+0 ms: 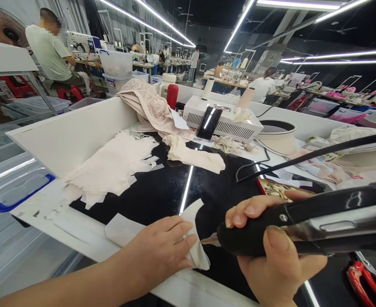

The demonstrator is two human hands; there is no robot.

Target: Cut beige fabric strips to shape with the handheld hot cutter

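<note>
My left hand [162,247] bends its fingers over a small cream fabric piece [195,217], holding it against the glossy black work surface [162,187]. A white flat piece [124,228] lies partly under that hand. In my right hand [280,260] is a black handheld tool [252,234] with a metal strip along its side. Its narrow front end points left, close to the cream fabric; whether it touches cannot be made out. Farther back lies another cream fabric strip [197,155]. A spread stack of pale fabric pieces [111,166] sits to the left.
Beige lace fabric [149,102] drapes over the back left. A phone [209,123] leans on a white vented box [229,115]. Red-handled scissors [362,281] lie at lower right. A black cable [319,153] crosses the right side. Another person [49,51] sits at far left.
</note>
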